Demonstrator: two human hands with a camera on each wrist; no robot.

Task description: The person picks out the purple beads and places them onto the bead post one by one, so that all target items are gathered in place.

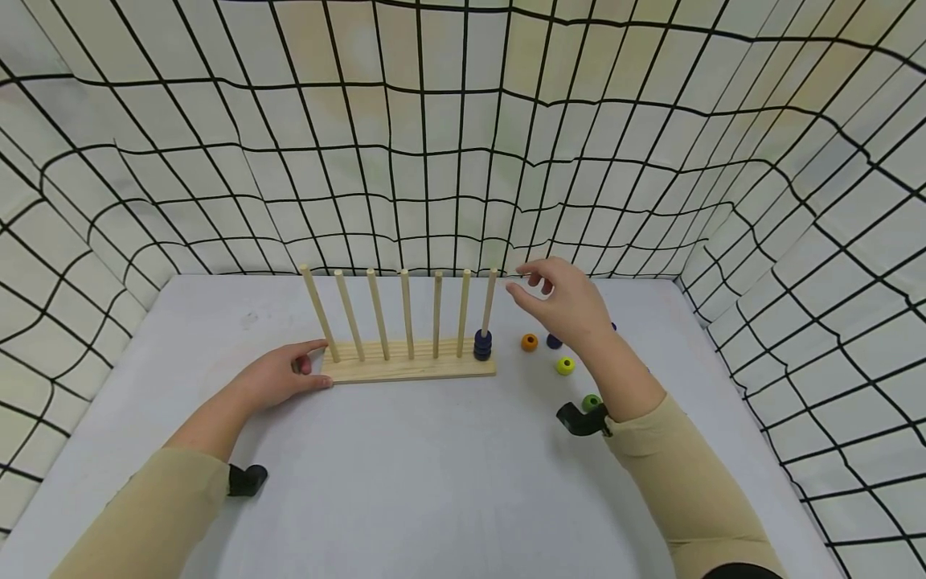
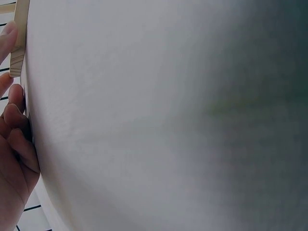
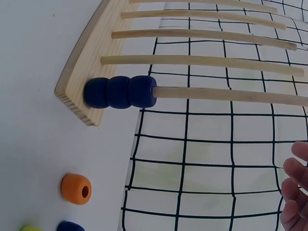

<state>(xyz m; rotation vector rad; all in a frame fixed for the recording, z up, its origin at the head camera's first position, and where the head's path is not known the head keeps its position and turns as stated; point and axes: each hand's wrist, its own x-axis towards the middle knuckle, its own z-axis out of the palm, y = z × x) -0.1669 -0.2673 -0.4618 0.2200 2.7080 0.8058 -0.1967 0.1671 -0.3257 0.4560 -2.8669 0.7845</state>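
Wooden rack (image 1: 405,371), three blue beads (image 1: 482,345) on rightmost peg (image 1: 489,299)

At the left edge, the person's left hand (image 2: 13,166) meets a pale, straight-edged wooden board (image 2: 21,29), one fingertip lying against it and another at its grained lower end; the other fingers bend below, beside a smooth white tabletop (image 2: 120,110) that fills most of the view, blurring darkly rightward, with thin black lines (image 2: 32,208) at lower left
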